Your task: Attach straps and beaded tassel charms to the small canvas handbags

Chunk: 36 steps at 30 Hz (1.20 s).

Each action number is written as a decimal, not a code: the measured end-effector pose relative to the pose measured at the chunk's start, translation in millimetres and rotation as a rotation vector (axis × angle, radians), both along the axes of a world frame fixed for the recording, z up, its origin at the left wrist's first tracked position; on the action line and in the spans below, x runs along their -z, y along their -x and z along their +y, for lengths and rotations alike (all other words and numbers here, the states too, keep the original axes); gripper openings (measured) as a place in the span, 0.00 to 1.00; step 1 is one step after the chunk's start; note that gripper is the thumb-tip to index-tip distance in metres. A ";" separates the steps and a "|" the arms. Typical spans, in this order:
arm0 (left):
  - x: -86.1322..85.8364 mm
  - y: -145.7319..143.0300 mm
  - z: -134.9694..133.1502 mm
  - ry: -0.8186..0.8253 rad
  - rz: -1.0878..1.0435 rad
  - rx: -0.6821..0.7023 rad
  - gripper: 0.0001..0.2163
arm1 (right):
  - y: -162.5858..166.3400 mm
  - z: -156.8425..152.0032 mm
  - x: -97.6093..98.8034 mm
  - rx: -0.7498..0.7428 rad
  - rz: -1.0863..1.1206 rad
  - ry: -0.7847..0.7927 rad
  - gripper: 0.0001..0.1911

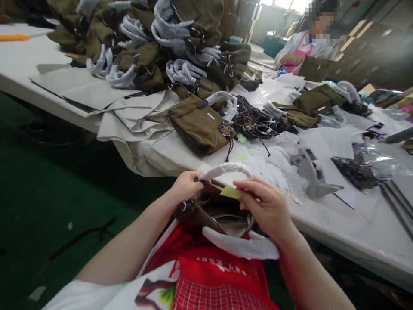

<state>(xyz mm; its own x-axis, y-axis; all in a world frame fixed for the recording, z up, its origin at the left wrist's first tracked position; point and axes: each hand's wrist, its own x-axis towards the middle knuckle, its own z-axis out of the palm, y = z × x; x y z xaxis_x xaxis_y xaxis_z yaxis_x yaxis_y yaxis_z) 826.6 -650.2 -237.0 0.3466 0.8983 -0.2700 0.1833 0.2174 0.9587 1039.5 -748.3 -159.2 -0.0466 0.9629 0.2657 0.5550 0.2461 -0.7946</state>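
Note:
An olive-brown handbag [206,217] rests against my red apron, its zipped mouth open toward me and pale lining showing inside. White wrapping covers both handles; the near handle [238,243] hangs down over the apron, while the far one arches up behind my fingers. My left hand [189,187] grips the bag's rim at its left side, thumb on top. Between thumb and fingers of my right hand [263,200] is a small yellow-green paper tag [230,192], held over the bag's far rim. The fingertips below the tag are partly hidden.
Another olive handbag [201,122] lies just ahead on the white table [342,232]. Behind it rises a heap of similar bags [145,51]. To the right are a grey tape dispenser [311,172], paper scraps and plastic. A co-worker in a pink apron [301,51] stands across the table.

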 end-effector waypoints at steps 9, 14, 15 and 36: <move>1.2 5.4 -4.4 0.012 -0.040 0.027 0.11 | 25.0 14.0 36.0 -0.155 0.362 0.382 0.09; 1.2 5.3 -2.8 0.006 -0.024 0.027 0.12 | 25.8 10.3 31.2 -0.074 0.407 0.472 0.09; 1.6 5.2 -2.2 0.005 -0.023 0.023 0.12 | 25.5 10.2 30.7 -0.065 0.419 0.460 0.10; 5.4 5.8 1.1 0.055 -0.077 0.048 0.13 | 28.1 18.1 27.3 -0.066 0.082 0.483 0.11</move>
